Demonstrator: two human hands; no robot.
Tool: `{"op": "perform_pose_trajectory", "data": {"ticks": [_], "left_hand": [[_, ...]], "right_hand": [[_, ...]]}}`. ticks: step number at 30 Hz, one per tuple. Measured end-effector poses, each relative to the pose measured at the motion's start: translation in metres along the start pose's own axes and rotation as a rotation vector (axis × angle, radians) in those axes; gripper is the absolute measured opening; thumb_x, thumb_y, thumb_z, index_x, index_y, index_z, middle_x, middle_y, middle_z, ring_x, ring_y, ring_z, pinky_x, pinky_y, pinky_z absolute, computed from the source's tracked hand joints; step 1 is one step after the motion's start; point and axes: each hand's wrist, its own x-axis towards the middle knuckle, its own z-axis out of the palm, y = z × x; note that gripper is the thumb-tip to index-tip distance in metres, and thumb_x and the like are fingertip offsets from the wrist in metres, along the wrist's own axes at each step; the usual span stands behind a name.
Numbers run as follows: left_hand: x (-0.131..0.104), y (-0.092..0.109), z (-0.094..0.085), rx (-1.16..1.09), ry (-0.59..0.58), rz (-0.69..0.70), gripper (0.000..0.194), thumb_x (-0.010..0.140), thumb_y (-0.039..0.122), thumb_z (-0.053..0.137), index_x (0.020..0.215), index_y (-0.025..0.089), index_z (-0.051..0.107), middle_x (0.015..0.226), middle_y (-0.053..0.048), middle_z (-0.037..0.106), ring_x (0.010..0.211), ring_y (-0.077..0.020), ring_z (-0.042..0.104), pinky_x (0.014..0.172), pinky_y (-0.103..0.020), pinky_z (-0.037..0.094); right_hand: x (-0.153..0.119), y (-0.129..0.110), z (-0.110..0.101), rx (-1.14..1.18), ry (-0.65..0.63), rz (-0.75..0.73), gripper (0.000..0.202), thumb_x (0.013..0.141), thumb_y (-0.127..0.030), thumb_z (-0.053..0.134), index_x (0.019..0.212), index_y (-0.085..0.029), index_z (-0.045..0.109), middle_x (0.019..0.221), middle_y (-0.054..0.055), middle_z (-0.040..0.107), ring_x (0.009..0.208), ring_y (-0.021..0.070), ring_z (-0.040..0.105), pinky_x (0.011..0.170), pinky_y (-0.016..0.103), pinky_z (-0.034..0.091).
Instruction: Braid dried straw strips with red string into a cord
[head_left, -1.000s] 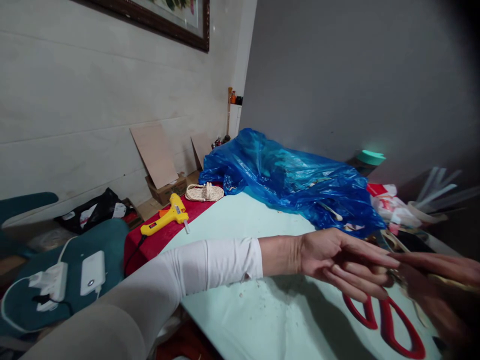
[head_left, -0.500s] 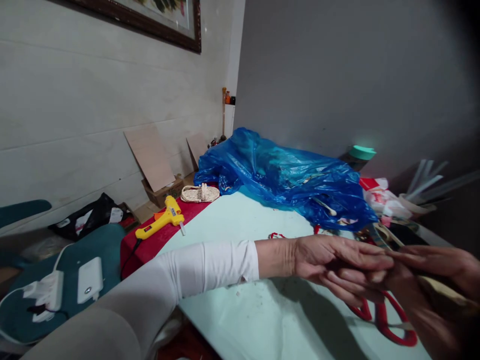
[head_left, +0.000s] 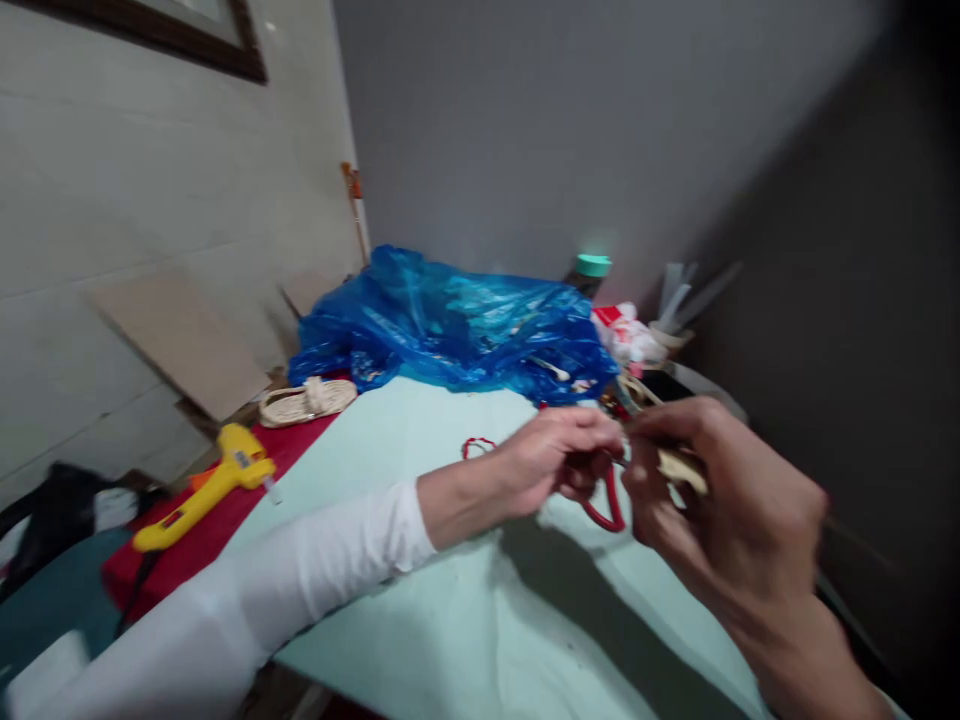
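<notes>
Over the table, my left hand [head_left: 555, 460] has its fingers bent and pressed together; what they pinch is hidden. My right hand [head_left: 739, 510] is closed right beside it, fingertips nearly meeting those of the left. A pale cream piece [head_left: 682, 468] shows in the right hand between the thumb and fingers; its kind is unclear. Below and between the hands, a red scissors handle [head_left: 609, 510] shows, partly covered. A thin red cord [head_left: 477, 444] lies on the table just beyond my left wrist.
A yellow hot glue gun [head_left: 206, 490] and a woven straw sandal [head_left: 307, 400] lie on red cloth [head_left: 169, 570] at the left. Blue plastic sheeting [head_left: 465, 330] is heaped at the back. A green-lidded container [head_left: 592, 267] and clear glue sticks [head_left: 675, 295] stand behind at right.
The view has swung right, so things on the table sit further left. My hands remain together; the right hand now shows more fully, with the cream piece in it.
</notes>
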Motion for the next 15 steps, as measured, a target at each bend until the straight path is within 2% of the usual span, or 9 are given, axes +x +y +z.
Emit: {"op": "perform_pose_trajectory", "data": {"ticks": [3, 5, 10, 15], "left_hand": [[-0.004, 0.012, 0.002, 0.110, 0.090, 0.161, 0.017, 0.074, 0.027, 0.068, 0.080, 0.014, 0.058, 0.071, 0.002, 0.055, 0.047, -0.0015, 0.040, 0.041, -0.014, 0.026], [-0.005, 0.018, 0.004, 0.122, 0.095, 0.205, 0.019, 0.075, 0.026, 0.070, 0.083, 0.014, 0.059, 0.074, 0.002, 0.055, 0.051, -0.0018, 0.042, 0.044, -0.014, 0.028], [-0.005, 0.014, 0.015, 0.105, 0.098, 0.267, 0.024, 0.072, 0.027, 0.073, 0.090, 0.016, 0.060, 0.077, 0.002, 0.058, 0.057, -0.0041, 0.048, 0.047, -0.016, 0.033], [-0.004, 0.010, 0.017, 0.124, 0.183, 0.352, 0.032, 0.062, 0.030, 0.080, 0.083, 0.017, 0.060, 0.075, 0.004, 0.058, 0.057, -0.0044, 0.049, 0.049, -0.018, 0.035]], "right_hand": [[0.005, 0.001, -0.004, 0.034, -0.035, 0.049, 0.010, 0.081, -0.014, 0.043, 0.084, -0.022, 0.049, 0.069, 0.001, 0.056, 0.057, 0.0146, 0.053, 0.056, 0.026, 0.040], [0.006, 0.005, -0.004, -0.014, -0.064, 0.060, 0.012, 0.081, -0.012, 0.043, 0.084, -0.022, 0.050, 0.070, 0.001, 0.059, 0.059, 0.0152, 0.055, 0.057, 0.026, 0.039], [0.001, 0.013, 0.000, -0.160, -0.026, 0.072, 0.005, 0.085, -0.022, 0.052, 0.083, -0.021, 0.056, 0.067, 0.002, 0.065, 0.057, 0.0160, 0.059, 0.053, 0.026, 0.035], [0.002, 0.012, -0.004, -0.191, -0.006, 0.039, 0.017, 0.089, -0.030, 0.049, 0.080, -0.020, 0.060, 0.059, 0.001, 0.064, 0.045, 0.0128, 0.055, 0.046, 0.024, 0.033]]}}
